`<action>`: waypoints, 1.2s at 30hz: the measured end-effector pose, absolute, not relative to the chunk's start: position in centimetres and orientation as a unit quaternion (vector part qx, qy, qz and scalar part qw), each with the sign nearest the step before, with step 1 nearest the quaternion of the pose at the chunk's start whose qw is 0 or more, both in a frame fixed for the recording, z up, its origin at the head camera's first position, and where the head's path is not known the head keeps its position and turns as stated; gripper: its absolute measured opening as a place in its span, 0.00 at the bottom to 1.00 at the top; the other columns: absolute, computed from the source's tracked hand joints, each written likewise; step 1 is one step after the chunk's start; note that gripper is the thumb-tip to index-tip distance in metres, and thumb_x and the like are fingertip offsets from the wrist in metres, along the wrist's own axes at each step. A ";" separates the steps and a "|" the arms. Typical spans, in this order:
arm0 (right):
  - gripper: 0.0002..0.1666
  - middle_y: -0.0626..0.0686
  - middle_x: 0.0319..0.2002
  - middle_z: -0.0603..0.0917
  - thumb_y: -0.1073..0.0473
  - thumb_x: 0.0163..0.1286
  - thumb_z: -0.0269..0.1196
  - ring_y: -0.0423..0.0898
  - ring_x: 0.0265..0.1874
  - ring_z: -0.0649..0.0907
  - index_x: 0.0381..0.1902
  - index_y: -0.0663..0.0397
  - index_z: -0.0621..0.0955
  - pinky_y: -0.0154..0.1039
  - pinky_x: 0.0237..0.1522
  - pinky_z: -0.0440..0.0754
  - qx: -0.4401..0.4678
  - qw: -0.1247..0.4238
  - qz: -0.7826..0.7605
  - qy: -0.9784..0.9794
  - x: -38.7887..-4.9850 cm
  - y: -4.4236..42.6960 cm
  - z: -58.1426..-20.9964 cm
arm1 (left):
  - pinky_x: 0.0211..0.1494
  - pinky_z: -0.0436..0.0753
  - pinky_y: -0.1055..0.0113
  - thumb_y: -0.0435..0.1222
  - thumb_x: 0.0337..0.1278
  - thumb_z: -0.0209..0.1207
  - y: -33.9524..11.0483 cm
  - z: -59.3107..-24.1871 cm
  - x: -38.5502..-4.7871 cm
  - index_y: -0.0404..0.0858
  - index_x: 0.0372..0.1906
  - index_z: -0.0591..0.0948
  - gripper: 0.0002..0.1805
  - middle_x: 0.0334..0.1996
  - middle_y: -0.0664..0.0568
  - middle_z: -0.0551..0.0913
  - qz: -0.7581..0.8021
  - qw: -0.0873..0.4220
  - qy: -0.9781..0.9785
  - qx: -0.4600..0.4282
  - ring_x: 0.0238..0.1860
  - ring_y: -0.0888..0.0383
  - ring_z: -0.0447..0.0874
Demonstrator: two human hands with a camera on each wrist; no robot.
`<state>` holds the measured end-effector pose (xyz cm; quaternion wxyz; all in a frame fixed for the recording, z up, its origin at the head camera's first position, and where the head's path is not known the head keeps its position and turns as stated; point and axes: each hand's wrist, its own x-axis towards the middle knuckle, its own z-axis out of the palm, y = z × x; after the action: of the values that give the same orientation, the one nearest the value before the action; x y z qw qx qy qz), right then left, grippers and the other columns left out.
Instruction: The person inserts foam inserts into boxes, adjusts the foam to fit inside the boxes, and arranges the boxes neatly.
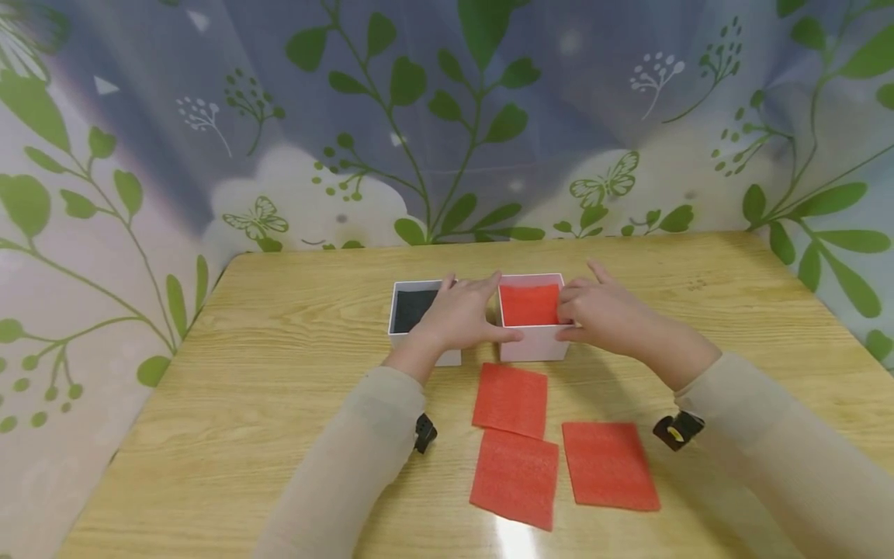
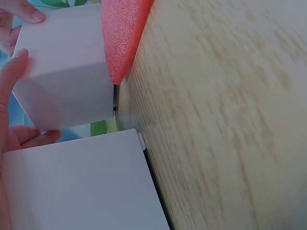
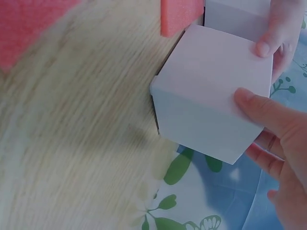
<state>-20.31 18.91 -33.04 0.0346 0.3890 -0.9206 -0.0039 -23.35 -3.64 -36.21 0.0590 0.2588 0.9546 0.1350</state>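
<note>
A white box (image 1: 532,346) holding red foam squares (image 1: 528,305) stands upright on the table. My left hand (image 1: 457,314) grips its left side, thumb on the front wall and fingers toward the gap between two boxes. At the right side my right hand (image 1: 606,314) holds the same box, thumb on the front and fingers bent at the rim; the right wrist view shows this thumb (image 3: 264,110) pressed on the wall. Beside it on the left is a second white box (image 1: 451,358) with black foam (image 1: 414,310) inside, partly hidden by my left hand.
Three red foam squares lie on the wooden table (image 1: 279,435) in front of the boxes: one nearest them (image 1: 513,400), one below it (image 1: 517,480), one to the right (image 1: 610,466). A leaf-patterned curtain (image 1: 433,116) hangs behind the table's back edge.
</note>
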 end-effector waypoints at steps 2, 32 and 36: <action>0.08 0.46 0.30 0.81 0.55 0.53 0.71 0.51 0.43 0.77 0.22 0.49 0.82 0.67 0.61 0.49 0.389 0.039 0.005 -0.920 -20.3 19.0 -33.2 | 0.70 0.40 0.49 0.71 0.40 0.55 -3.6 -36.2 -23.3 0.44 0.74 0.51 0.58 0.69 0.56 0.60 0.133 0.059 0.955 0.259 0.67 0.52 0.60; 0.35 0.60 0.56 0.75 0.56 0.52 0.73 0.57 0.50 0.78 0.57 0.61 0.75 0.52 0.46 0.78 0.413 0.076 0.076 -0.905 -15.9 22.3 -34.5 | 0.71 0.38 0.51 0.69 0.42 0.56 -3.7 -35.9 -23.1 0.44 0.74 0.50 0.57 0.70 0.55 0.59 0.135 0.064 0.955 0.258 0.67 0.53 0.59; 0.39 0.61 0.62 0.69 0.55 0.53 0.72 0.58 0.50 0.78 0.61 0.60 0.72 0.51 0.45 0.79 0.402 0.048 0.087 -0.910 -14.8 22.4 -34.8 | 0.71 0.39 0.50 0.69 0.42 0.56 -3.7 -35.9 -23.2 0.44 0.74 0.50 0.57 0.69 0.55 0.59 0.135 0.062 0.954 0.259 0.67 0.53 0.59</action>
<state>-14.82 22.36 -34.80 0.0484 0.4023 -0.9101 0.0869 -23.18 -3.71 -35.93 0.0625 0.2593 0.9543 0.1351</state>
